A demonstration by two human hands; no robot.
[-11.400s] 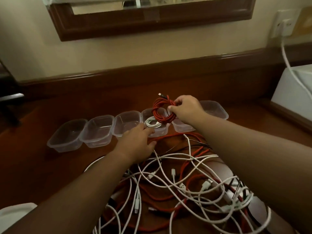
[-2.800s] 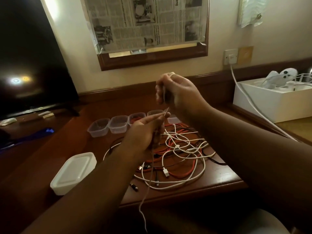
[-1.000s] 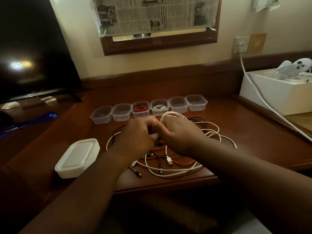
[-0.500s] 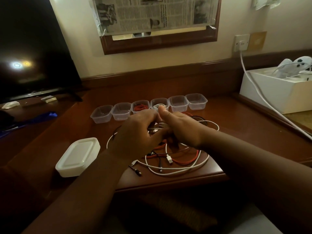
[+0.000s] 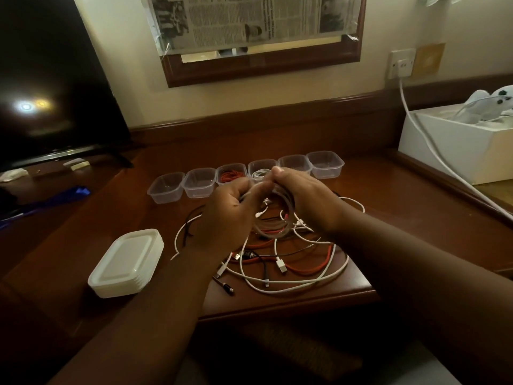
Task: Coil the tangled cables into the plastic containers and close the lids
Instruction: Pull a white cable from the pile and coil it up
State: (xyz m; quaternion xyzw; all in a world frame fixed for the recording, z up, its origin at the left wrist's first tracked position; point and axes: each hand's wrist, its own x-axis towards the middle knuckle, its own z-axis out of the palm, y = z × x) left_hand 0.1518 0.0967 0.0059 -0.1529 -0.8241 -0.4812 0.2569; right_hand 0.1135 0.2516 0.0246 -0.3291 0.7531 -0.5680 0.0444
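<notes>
Both hands are raised over the desk with a coil of white cable (image 5: pixel 270 227) between them. My right hand (image 5: pixel 301 197) grips the coil's right side, and my left hand (image 5: pixel 229 215) pinches the cable on the left. Under them lies a tangle of white, red and black cables (image 5: pixel 294 269). Behind stands a row of several clear plastic containers (image 5: pixel 166 187). One container holds a red cable coil (image 5: pixel 231 175), and the one to its right holds a white cable coil (image 5: pixel 259 173). A stack of white lids (image 5: pixel 126 262) sits at the front left.
A dark TV screen (image 5: pixel 50 87) stands at the left. A white box (image 5: pixel 455 151) sits at the right, with a white cord (image 5: pixel 433 151) running down from the wall socket (image 5: pixel 401 63). The desk's front edge (image 5: pixel 288 307) is just below the tangle.
Over the last second my hands have risen slightly from the tangle, and the white cable has gathered into a rounder coil between them. Earlier, the red coil went into a container.
</notes>
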